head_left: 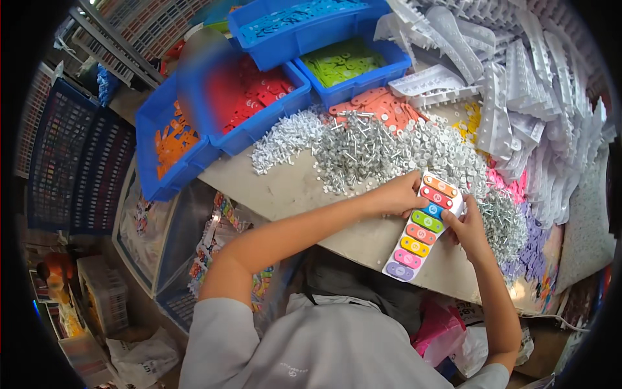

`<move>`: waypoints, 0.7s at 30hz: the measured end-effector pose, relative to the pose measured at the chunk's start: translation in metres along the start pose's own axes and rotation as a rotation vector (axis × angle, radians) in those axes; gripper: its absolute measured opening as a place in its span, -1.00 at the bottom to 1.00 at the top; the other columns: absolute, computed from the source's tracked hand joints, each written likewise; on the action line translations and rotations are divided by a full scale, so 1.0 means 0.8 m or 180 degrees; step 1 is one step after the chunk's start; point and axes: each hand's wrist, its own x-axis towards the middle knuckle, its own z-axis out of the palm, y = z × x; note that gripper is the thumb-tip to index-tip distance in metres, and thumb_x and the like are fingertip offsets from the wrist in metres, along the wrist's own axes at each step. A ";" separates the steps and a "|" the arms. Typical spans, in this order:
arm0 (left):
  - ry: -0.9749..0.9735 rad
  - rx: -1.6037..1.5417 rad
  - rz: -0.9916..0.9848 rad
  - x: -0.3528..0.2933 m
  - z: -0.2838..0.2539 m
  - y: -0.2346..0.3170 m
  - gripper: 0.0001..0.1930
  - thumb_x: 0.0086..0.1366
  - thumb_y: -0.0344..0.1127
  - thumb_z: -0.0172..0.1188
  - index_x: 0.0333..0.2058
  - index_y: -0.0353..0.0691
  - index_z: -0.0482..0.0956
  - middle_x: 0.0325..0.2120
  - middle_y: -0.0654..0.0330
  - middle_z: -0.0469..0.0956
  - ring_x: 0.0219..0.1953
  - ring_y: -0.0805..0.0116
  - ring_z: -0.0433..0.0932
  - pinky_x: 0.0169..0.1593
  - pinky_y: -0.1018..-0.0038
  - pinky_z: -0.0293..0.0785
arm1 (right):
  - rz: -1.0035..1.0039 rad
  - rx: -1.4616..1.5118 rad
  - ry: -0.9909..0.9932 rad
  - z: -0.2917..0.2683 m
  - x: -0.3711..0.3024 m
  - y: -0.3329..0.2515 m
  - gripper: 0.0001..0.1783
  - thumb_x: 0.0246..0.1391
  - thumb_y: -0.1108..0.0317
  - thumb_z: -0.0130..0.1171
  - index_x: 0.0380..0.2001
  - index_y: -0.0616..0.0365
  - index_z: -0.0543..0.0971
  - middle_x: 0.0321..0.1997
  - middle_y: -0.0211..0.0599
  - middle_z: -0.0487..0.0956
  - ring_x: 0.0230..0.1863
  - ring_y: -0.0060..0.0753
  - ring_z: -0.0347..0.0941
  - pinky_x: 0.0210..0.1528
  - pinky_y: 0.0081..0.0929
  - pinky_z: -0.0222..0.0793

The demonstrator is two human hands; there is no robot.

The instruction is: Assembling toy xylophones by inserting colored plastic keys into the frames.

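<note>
A toy xylophone with a white base and a column of coloured bars slants over the table's front edge. The bars run from orange and red at the far end to pink and purple at the near end. My left hand is closed at its upper left edge, fingertips by the red and blue bars; whether a small part is between them cannot be seen. From the right, my right hand grips the base, thumb by the blue and green bars. Just beyond lie heaps of silver pins and white washers.
Blue bins hold orange, red, green and blue bars. White plastic bases pile high at the right. Silver screws and purple bars lie right of my hand. A lidded crate stands left of the table.
</note>
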 end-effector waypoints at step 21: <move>0.3316 0.3394 0.0963 -0.118 -0.188 -0.021 -0.87 0.29 -0.37 0.28 -0.27 -0.30 0.64 -0.35 0.09 0.62 -0.31 0.22 0.59 -0.17 0.35 0.49 | -0.1780 -0.1113 0.2280 0.032 -0.112 0.061 -0.90 0.13 0.45 0.34 -0.39 0.21 0.60 -0.55 -0.18 0.55 -0.63 -0.23 0.46 -0.52 -0.36 0.36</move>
